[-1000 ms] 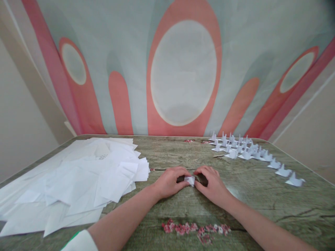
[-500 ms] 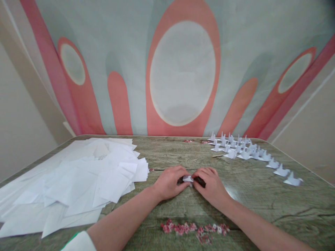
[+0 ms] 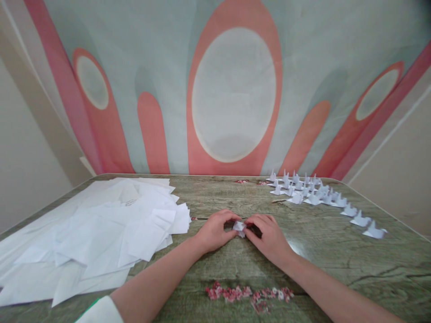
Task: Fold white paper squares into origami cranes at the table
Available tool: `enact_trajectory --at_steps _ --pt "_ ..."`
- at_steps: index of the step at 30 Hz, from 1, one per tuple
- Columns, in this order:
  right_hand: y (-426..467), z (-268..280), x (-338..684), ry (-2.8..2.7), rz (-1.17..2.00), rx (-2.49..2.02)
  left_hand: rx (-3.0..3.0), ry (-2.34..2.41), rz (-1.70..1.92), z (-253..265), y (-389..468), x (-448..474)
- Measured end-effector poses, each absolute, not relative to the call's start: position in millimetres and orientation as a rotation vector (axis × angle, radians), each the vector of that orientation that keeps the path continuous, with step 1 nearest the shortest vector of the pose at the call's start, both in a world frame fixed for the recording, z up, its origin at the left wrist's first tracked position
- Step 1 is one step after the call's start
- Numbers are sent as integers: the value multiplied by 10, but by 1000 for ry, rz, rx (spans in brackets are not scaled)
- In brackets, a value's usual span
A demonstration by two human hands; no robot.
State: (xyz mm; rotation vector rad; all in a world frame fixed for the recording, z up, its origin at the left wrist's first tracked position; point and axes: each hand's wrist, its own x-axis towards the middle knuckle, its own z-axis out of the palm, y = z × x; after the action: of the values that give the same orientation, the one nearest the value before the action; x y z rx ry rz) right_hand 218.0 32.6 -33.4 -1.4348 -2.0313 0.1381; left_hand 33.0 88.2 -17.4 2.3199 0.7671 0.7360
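A small folded piece of white paper (image 3: pixel 239 228) is between my two hands, above the middle of the wood-patterned table (image 3: pixel 215 264). My left hand (image 3: pixel 217 229) pinches its left side with thumb and fingers. On the right side, my right hand (image 3: pixel 267 229) grips it in the same way. The fingertips cover parts of the paper, and its exact folds are too small to make out.
Loose white paper sheets (image 3: pixel 101 233) lie in a wide, untidy pile on the left. At the back right stand several white folded paper cranes (image 3: pixel 313 197) in rows. A pink flower print (image 3: pixel 249 294) marks the near tabletop. Behind the table rises a patterned wall covering (image 3: pixel 161 45).
The folded paper has tilted and shows more of its surface. Both hands have shifted slightly left, with the fingers still pinching it.
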Motion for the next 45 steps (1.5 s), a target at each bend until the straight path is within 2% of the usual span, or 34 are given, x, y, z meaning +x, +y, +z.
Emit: enact_trajectory --at_steps 17,30,45 --pt "303 -333 2179 -2046 218 -1368 2386 791 758 -214 867 328" --pt "421 -402 2263 -1912 480 -1380 2230 929 781 -260 884 379" --pt "444 -391 2251 -1902 523 -1396 2093 998 811 -296 900 424"
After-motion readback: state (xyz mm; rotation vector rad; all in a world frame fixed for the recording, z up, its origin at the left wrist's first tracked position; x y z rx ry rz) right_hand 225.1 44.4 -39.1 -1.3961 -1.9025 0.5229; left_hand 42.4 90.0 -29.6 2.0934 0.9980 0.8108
